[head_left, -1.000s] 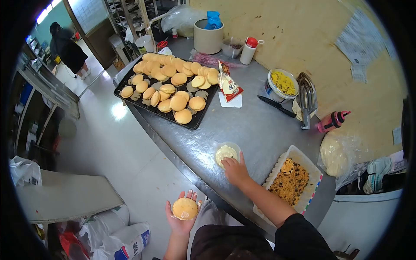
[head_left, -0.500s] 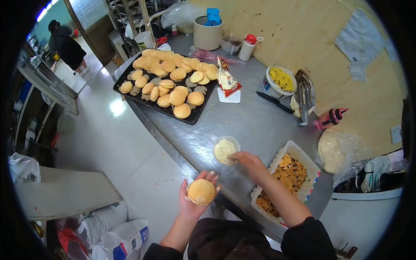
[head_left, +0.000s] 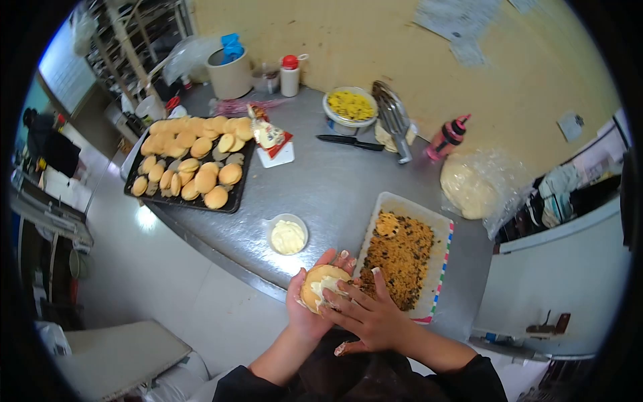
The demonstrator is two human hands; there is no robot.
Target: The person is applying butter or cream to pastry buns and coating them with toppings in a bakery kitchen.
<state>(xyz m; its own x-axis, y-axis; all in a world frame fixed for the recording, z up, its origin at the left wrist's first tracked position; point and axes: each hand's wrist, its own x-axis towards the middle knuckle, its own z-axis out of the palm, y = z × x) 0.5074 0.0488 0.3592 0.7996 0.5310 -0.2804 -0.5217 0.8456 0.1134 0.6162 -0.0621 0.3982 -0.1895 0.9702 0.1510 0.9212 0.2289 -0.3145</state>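
Observation:
A round, flat golden cake (head_left: pixel 311 290) rests in my left hand (head_left: pixel 305 323), whose fingers curl round its far edge. Whitish cream (head_left: pixel 325 285) is smeared over the cake's top. My right hand (head_left: pixel 376 319) lies over the cake's right side with fingers spread, and its fingertips touch the cream. Cream also sticks to fingertips of both hands. Just beyond the hands, a small white cup (head_left: pixel 270 232) holds more cream (head_left: pixel 289 238). To the right, a pale plastic bin (head_left: pixel 439 269) contains brown, dark-flecked crumbs (head_left: pixel 404 251).
A black baking tray (head_left: pixel 234 201) of several golden cakes stands at the left. Behind are a red-and-white packet (head_left: pixel 270 139), knife (head_left: pixel 355 143), tub of yellow filling (head_left: pixel 349 124), metal tongs (head_left: pixel 394 119) and pink bottle (head_left: pixel 447 138). Bagged dough (head_left: pixel 469 188) sits right. A person (head_left: pixel 52 146) is far left.
My right hand has moved from the cream cup to the cake, where cream now coats the top. The view has turned to the right.

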